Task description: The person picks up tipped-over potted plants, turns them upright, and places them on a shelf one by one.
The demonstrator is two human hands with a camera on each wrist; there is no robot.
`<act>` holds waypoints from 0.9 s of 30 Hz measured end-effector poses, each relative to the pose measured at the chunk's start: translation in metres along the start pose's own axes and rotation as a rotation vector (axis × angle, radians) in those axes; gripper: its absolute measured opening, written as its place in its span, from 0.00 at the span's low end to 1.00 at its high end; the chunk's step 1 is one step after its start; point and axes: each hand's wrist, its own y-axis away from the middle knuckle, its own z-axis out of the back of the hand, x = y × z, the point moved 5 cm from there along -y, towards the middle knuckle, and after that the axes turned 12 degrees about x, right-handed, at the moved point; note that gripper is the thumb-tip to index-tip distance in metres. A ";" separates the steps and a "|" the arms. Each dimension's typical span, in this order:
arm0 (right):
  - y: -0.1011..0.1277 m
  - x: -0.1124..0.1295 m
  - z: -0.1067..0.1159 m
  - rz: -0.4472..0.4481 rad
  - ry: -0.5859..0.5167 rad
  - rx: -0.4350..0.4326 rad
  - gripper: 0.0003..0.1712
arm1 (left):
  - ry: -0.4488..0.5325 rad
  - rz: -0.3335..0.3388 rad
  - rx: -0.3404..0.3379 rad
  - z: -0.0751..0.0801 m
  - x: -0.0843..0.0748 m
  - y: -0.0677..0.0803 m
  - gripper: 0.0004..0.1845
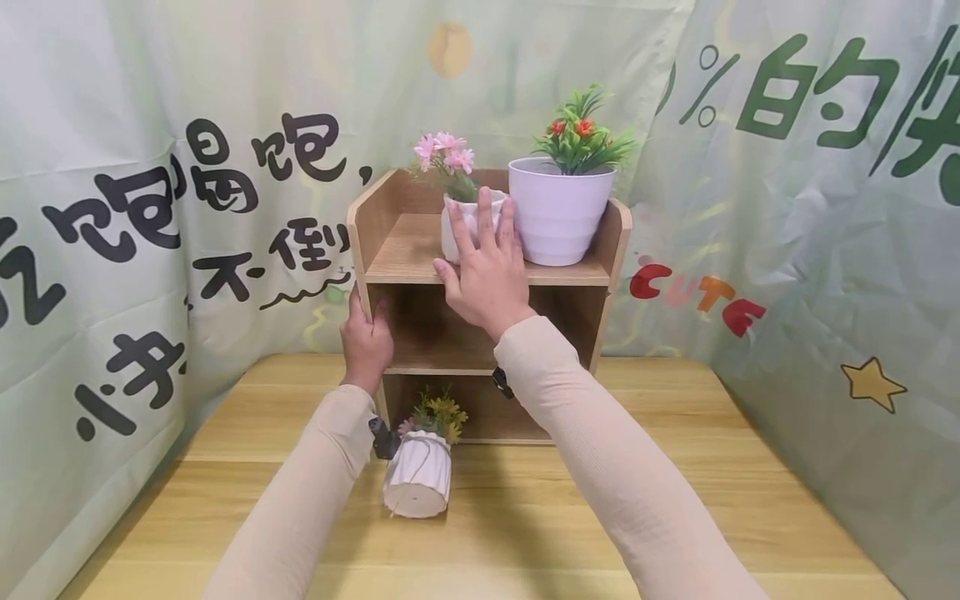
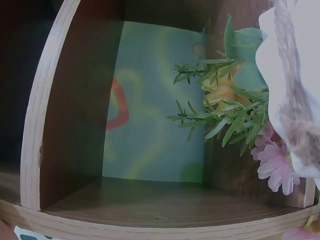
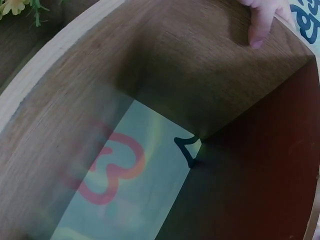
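A three-tier wooden shelf (image 1: 390, 254) stands at the back of the table. On its top board are a small white pot (image 1: 448, 235) with pink flowers (image 1: 444, 154) and a larger white pot (image 1: 558, 217) with a red-flowered green plant. My right hand (image 1: 486, 254) lies against the small pot's front, fingers straight and spread. My left hand (image 1: 366, 335) grips the shelf's left side panel at the middle tier. One of its fingertips (image 3: 260, 24) shows inside the panel in the right wrist view. The left wrist view looks into the shelf (image 2: 35, 130).
A ribbed white pot (image 1: 417, 479) with yellow flowers (image 2: 225, 95) lies tipped on the wooden table (image 1: 675, 500) in front of the shelf's bottom tier. Printed fabric backdrops (image 1: 810, 250) close in the left, back and right sides.
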 end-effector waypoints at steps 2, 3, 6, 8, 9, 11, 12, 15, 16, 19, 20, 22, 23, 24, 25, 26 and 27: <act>-0.001 0.000 0.001 -0.006 -0.002 0.022 0.43 | -0.001 -0.002 -0.003 0.001 0.000 0.000 0.26; 0.000 0.000 0.001 -0.004 -0.005 0.026 0.43 | -0.001 -0.004 -0.003 0.001 0.000 0.000 0.26; 0.002 -0.001 0.003 0.021 -0.032 0.010 0.43 | 0.000 -0.001 -0.001 0.001 -0.001 0.000 0.26; 0.005 -0.002 0.005 0.044 -0.053 -0.014 0.42 | 0.004 0.006 0.003 0.001 -0.001 0.000 0.26; 0.007 -0.003 0.005 0.057 -0.067 -0.026 0.42 | 0.003 0.011 0.005 0.001 -0.001 0.000 0.26; 0.011 -0.004 0.006 0.073 -0.086 -0.037 0.41 | 0.004 0.023 0.014 0.001 -0.001 0.001 0.26; 0.013 -0.005 0.006 0.080 -0.092 -0.040 0.40 | 0.003 0.029 0.017 0.001 -0.001 0.001 0.26; 0.021 -0.009 0.006 0.098 -0.123 -0.038 0.38 | 0.000 0.037 0.027 -0.001 -0.002 0.002 0.27; 0.023 -0.011 0.007 0.105 -0.137 -0.042 0.38 | -0.001 0.036 0.027 -0.001 -0.002 0.003 0.27; 0.031 -0.016 0.012 0.149 -0.199 -0.096 0.35 | -0.001 0.019 0.016 -0.001 -0.002 0.002 0.27; 0.033 -0.018 0.014 0.166 -0.221 -0.124 0.34 | -0.001 0.012 0.011 -0.001 -0.002 0.002 0.27; 0.039 -0.024 0.017 0.201 -0.272 -0.194 0.30 | 0.002 0.001 0.002 0.000 -0.002 0.002 0.26; 0.042 -0.027 0.019 0.217 -0.296 -0.230 0.29 | 0.002 -0.003 -0.002 0.000 -0.002 0.002 0.26; 0.045 -0.030 0.020 0.229 -0.319 -0.266 0.28 | 0.001 -0.006 -0.004 0.000 -0.002 0.002 0.26; 0.049 -0.034 0.021 0.239 -0.337 -0.308 0.26 | 0.001 -0.007 -0.007 0.000 -0.002 0.002 0.26; 0.053 -0.038 0.022 0.251 -0.350 -0.351 0.25 | 0.002 -0.007 -0.008 0.000 -0.002 0.002 0.26; 0.057 -0.042 0.022 0.260 -0.363 -0.396 0.24 | 0.002 -0.008 -0.010 0.000 -0.002 0.002 0.26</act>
